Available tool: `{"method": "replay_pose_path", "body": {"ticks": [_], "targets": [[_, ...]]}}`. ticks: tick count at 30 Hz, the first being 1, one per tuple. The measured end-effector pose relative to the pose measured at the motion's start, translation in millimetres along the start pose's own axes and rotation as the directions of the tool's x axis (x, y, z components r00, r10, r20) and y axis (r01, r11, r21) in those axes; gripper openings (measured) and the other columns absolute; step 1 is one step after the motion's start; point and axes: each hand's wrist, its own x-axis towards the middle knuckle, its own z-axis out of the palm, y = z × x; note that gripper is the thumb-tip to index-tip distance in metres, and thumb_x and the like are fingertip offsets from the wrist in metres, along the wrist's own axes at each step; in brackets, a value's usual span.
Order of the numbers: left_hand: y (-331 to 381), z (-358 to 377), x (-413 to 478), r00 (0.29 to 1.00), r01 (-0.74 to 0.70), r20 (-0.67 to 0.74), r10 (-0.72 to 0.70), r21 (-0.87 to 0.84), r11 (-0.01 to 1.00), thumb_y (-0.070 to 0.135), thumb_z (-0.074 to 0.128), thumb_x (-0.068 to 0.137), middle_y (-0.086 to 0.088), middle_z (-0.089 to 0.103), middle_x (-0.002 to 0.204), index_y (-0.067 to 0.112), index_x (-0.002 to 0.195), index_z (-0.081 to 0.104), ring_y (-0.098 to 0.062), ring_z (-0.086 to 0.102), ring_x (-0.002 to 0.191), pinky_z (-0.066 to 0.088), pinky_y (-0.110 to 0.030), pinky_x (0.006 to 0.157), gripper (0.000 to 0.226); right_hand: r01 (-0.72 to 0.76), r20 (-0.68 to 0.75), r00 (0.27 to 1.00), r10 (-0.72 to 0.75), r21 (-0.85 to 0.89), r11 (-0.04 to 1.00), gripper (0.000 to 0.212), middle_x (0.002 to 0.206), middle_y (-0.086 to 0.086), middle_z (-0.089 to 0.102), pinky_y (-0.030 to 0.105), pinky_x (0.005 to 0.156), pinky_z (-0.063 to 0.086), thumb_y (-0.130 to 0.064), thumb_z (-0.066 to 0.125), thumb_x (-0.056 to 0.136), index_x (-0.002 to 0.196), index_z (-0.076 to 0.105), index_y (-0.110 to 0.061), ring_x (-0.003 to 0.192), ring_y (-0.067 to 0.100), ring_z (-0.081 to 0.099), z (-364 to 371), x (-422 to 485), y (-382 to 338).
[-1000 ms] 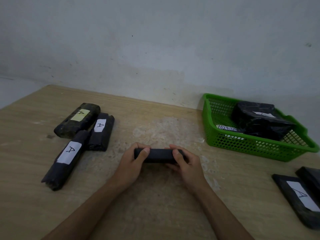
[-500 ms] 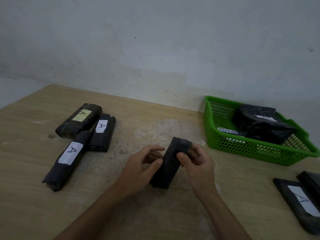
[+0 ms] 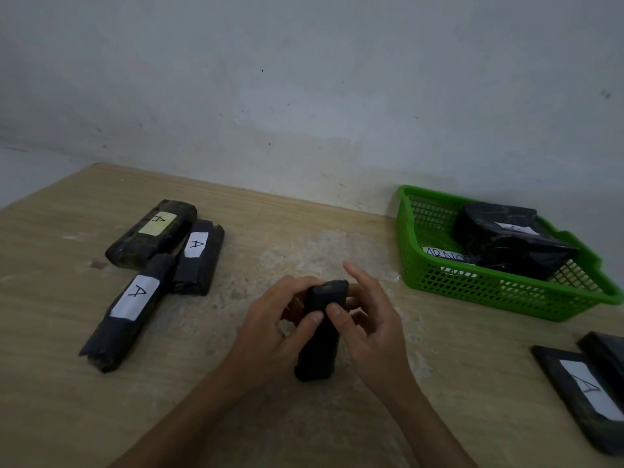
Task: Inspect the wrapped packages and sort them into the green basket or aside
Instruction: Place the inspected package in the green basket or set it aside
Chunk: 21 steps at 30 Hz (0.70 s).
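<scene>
1. Both hands are on one black wrapped package (image 3: 320, 336) near the middle of the wooden table (image 3: 304, 251). It's standing on end, tilted a bit.
2. Left hand (image 3: 270, 327) has fingers curled round the package's upper left side, thumb pressed on its front.
3. Right hand (image 3: 368, 332) grips the other side with its thumb on the front; the index finger sticks out loose.
4. Green basket (image 3: 499, 292) sits far right and already holds a black bag-wrapped package (image 3: 513, 251).
5. Three labelled packages (image 3: 158, 261) lie in a cluster on the left, each marked A.
6. Two more flat packages (image 3: 587, 390) sit at the right edge.
</scene>
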Motion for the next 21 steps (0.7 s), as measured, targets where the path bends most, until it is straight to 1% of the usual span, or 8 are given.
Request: {"method": "replay_pose_path", "body": {"ticks": [3,6,9,13,16,19,20,21], "targets": [[1.4,0.2,0.2,1.0,0.015,0.017,-0.014,-0.04,0.999,0.039,0.05,0.083,0.035,0.053,0.108,0.05,0.116,0.041,-0.001,0.057,0.098,0.051,-0.013,0.078,0.036,0.105,0.002,0.994,-0.105,-0.102,0.989,0.025,0.096,-0.013,0.065,0.02,0.064,0.049,-0.034,0.057,0.085,0.109,0.063,-0.031,0.077,0.01,0.06,-0.7,1.4,-0.7],[1.1,-0.5,0.1,0.999,0.017,0.034,-0.015,-0.056,0.998,0.037,0.051,0.083,0.037,0.052,0.109,0.048,0.114,0.044,0.002,0.057,0.098,0.051,-0.012,0.078,0.033,0.12,0.003,0.993,-0.121,-0.125,0.985,0.016,0.092,-0.013,0.065,0.02,0.063,0.047,-0.03,0.057,0.085,0.099,0.064,-0.028,0.077,0.01,0.06,-0.5,2.3,-3.0],[1.1,-1.2,0.6,1.0,0.0,0.027,0.001,-0.043,0.999,0.035,0.052,0.083,0.034,0.053,0.106,0.046,0.111,0.047,0.001,0.057,0.097,0.051,-0.016,0.078,0.03,0.117,0.027,0.993,-0.114,-0.125,0.985,0.019,0.093,-0.013,0.065,0.021,0.062,0.047,-0.03,0.057,0.085,0.102,0.063,-0.027,0.076,0.01,0.059,-2.1,2.2,-2.8],[-1.6,-2.0,1.8,0.999,-0.008,0.036,0.01,-0.05,0.999,0.034,0.053,0.085,0.032,0.053,0.108,0.041,0.117,0.049,0.0,0.058,0.094,0.049,-0.011,0.074,0.033,0.063,0.044,0.997,-0.058,-0.105,0.993,0.043,0.096,-0.011,0.063,0.019,0.063,0.047,-0.033,0.065,0.079,0.121,0.058,-0.027,0.075,0.01,0.058,-7.3,3.3,-1.9],[-4.0,-5.4,1.6,0.999,0.023,0.048,-0.017,-0.114,0.993,0.036,0.051,0.085,0.021,0.057,0.114,0.037,0.123,0.049,-0.005,0.058,0.102,0.049,-0.014,0.081,0.038,0.137,0.03,0.991,-0.134,-0.145,0.98,0.035,0.096,-0.012,0.064,0.019,0.064,0.045,-0.029,0.068,0.075,0.109,0.061,-0.027,0.079,0.012,0.058,-8.1,3.7,-5.9],[-5.4,-8.5,1.4,0.986,0.169,0.032,-0.166,-0.213,0.962,0.044,0.044,0.086,0.006,0.054,0.12,0.028,0.126,0.052,-0.008,0.054,0.11,0.047,-0.017,0.088,0.044,0.223,0.031,0.975,-0.221,-0.148,0.963,0.031,0.097,-0.009,0.064,0.02,0.066,0.044,-0.017,0.071,0.071,0.101,0.063,-0.02,0.086,0.015,0.06,-6.1,3.7,-8.9],[-3.8,-8.0,2.8,0.959,0.28,0.028,-0.282,-0.247,0.928,0.047,0.043,0.088,0.004,0.053,0.121,0.032,0.122,0.053,-0.008,0.055,0.11,0.048,-0.019,0.087,0.039,0.258,0.038,0.966,-0.255,-0.154,0.954,0.033,0.098,-0.008,0.065,0.02,0.067,0.044,-0.011,0.072,0.069,0.099,0.063,-0.02,0.089,0.015,0.06,-5.4,3.7,-8.6],[-0.8,-7.7,5.6,0.906,0.414,0.051,-0.421,-0.328,0.849,0.049,0.043,0.09,0.001,0.054,0.122,0.034,0.115,0.055,-0.009,0.057,0.106,0.049,-0.021,0.083,0.032,0.291,0.045,0.957,-0.287,-0.163,0.943,0.036,0.098,-0.006,0.065,0.02,0.069,0.043,-0.004,0.072,0.066,0.097,0.063,-0.02,0.091,0.015,0.061,-4.5,3.7,-8.0]]}}
